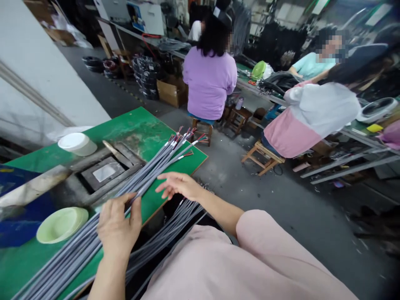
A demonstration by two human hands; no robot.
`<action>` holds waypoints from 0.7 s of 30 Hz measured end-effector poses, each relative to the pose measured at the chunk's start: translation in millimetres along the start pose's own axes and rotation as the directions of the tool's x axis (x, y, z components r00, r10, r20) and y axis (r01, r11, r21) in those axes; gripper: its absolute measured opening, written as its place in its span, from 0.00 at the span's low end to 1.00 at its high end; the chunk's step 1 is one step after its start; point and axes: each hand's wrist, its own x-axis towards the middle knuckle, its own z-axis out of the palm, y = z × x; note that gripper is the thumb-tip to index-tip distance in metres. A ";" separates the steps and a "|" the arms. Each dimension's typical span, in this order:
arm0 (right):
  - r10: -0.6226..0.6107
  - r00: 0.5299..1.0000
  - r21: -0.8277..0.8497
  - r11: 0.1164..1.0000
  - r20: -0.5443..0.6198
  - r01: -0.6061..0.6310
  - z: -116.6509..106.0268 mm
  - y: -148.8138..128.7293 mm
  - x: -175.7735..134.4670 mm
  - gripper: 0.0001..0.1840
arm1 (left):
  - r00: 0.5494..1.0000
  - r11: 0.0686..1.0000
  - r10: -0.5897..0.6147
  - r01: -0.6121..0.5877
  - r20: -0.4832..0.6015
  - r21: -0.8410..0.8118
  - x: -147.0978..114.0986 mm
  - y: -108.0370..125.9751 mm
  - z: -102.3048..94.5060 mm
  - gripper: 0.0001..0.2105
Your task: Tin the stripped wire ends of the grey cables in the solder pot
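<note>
Pinching gray cables [78, 248] at lower left, the left hand [117, 223] is nearly closed, the right hand [179, 186] open and empty, with wire ends [187, 134] near upper centre apparently stripped, lower-centre cables [168, 227] perhaps remaining

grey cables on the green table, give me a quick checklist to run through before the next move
1. Left hand on the grey cables: ok, thumb and fingers hold at the bundle.
2. Firmness of that hold: cannot tell from one picture.
3. Right hand free: ok, open beside the bundle with nothing visible in it.
4. Stripped ends level: not ok, they fan out and finish unevenly.
5. Pale green bowl clear of the bundle: cannot tell, it sits very close.
6. White tub clear of the bundle: ok, it stands apart.
</note>
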 end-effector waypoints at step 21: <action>-0.001 0.919 -0.754 0.571 0.394 0.324 46.4 -20.7 -27.5 0.17 | 0.747 0.371 -0.570 0.606 0.343 -0.704 -53.2 11.1 -13.9 0.05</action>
